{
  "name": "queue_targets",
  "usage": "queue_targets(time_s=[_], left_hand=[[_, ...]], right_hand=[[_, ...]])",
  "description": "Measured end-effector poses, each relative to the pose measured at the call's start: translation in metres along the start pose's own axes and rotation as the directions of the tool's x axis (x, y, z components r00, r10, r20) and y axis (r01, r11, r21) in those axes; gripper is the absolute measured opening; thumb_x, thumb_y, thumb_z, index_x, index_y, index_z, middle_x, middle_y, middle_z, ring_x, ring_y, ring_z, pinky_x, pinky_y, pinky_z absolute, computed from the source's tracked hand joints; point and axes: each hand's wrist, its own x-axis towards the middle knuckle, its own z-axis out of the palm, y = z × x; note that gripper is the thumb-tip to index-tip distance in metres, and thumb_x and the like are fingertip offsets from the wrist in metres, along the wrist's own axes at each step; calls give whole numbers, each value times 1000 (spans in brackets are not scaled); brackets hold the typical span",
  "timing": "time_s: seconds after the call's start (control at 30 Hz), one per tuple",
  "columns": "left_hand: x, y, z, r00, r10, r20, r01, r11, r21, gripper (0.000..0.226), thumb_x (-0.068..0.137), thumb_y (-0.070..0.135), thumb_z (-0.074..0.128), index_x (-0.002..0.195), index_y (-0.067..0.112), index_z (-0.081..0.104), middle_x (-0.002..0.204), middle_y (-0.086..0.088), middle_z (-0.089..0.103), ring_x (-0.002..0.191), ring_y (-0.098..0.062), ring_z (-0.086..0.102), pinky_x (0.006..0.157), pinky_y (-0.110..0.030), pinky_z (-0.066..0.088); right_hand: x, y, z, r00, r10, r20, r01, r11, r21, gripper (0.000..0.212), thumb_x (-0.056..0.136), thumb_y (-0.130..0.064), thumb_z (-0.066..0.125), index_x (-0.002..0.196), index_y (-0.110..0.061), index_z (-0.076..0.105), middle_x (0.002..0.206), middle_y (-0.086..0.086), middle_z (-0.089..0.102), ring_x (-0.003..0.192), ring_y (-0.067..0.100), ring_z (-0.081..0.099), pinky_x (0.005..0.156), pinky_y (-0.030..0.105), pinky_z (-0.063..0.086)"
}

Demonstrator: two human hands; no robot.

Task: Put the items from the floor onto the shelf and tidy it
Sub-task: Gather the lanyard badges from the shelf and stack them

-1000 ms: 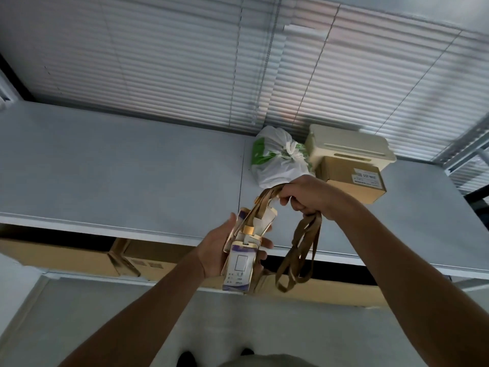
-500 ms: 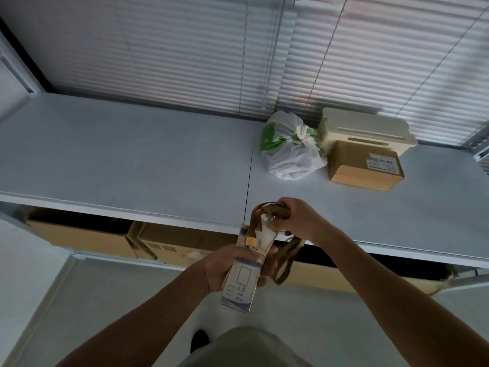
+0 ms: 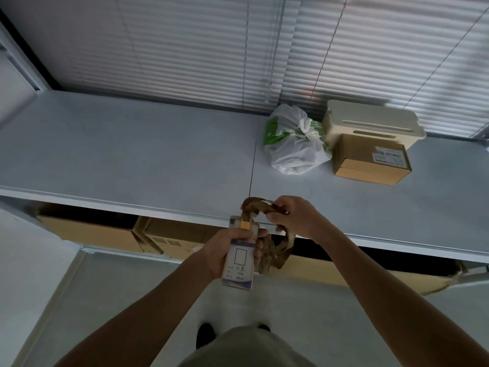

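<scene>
My left hand grips a white card holder with a blue border and a gold clip, held upright just in front of the shelf's front edge. A brown lanyard runs from the clip, loops up and hangs in a bunch beside the card holder. My right hand is closed on the top loop of that lanyard. The grey shelf spreads wide behind both hands.
At the back right of the shelf sit a tied white and green plastic bag, a cream plastic box and a small cardboard box. Larger cardboard boxes fill the level below. Closed blinds hang behind.
The lanyard has been gathered from a long hanging loop into a tighter bunch beside the card holder. Both hands have sunk lower and nearer to me in the picture.
</scene>
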Motion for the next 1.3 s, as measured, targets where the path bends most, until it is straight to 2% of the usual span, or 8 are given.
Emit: queue_targets(time_s=[0.17,0.27,0.47,0.6,0.83,1.0,1.17,1.3], left_hand=[[9,16,4,984,28,-176,-22,999,32,21,93,24,54,92,6,65,71,-13,72,56,-25,69,54,-31,57],[16,22,14,984,26,-177,-12,997,82,20,92,24,56,84,10,68,72,-12,72,57,-24,68,55,-30,57],[23,14,26,993,9,-118,8,990,141,16,86,24,66,95,11,70,84,-13,71,73,-26,68,71,-39,56],[21,17,30,997,22,-77,-11,990,140,18,90,12,60,83,12,77,79,-11,74,69,-23,71,69,-36,58],[19,28,29,995,-32,-90,48,982,183,17,90,0,52,88,9,66,69,-10,72,70,-25,63,67,-36,54],[8,49,22,984,-177,23,151,895,420,21,78,6,57,98,1,61,73,-14,68,58,-23,65,57,-29,53],[-2,75,28,948,-300,109,175,774,609,32,78,12,60,106,-4,62,85,-19,64,63,-25,64,62,-30,54],[-7,83,29,958,-285,42,209,787,581,30,75,15,64,101,-1,68,92,-22,65,66,-26,65,63,-31,54]], right_hand=[[-47,-2,6,989,-149,7,149,987,-52,112,60,-66,77,151,-35,22,156,-12,26,140,7,26,115,36,31],[-68,-8,25,939,-282,196,308,945,-115,127,55,-61,86,150,-41,4,141,-36,10,133,-5,11,116,25,22],[-47,4,30,949,-315,4,311,932,-185,120,61,-62,81,153,-33,10,154,-11,28,138,11,30,113,34,38],[-40,5,30,934,-332,-135,292,923,-249,109,63,-71,73,151,-30,26,139,-10,48,118,8,50,101,34,49],[-33,3,30,903,-413,-117,346,862,-371,115,55,-76,73,148,-24,28,143,-7,32,129,12,31,107,34,45],[-24,0,-27,927,-367,77,373,923,-92,100,68,-55,80,151,-38,28,158,-15,21,146,9,16,114,34,27],[2,-14,-43,893,-360,268,312,927,207,35,93,-37,62,121,-17,66,109,-7,70,101,3,65,87,23,50],[9,-21,-35,915,-326,239,281,938,204,22,98,-27,58,91,-9,68,75,-3,60,67,3,54,65,17,42]])
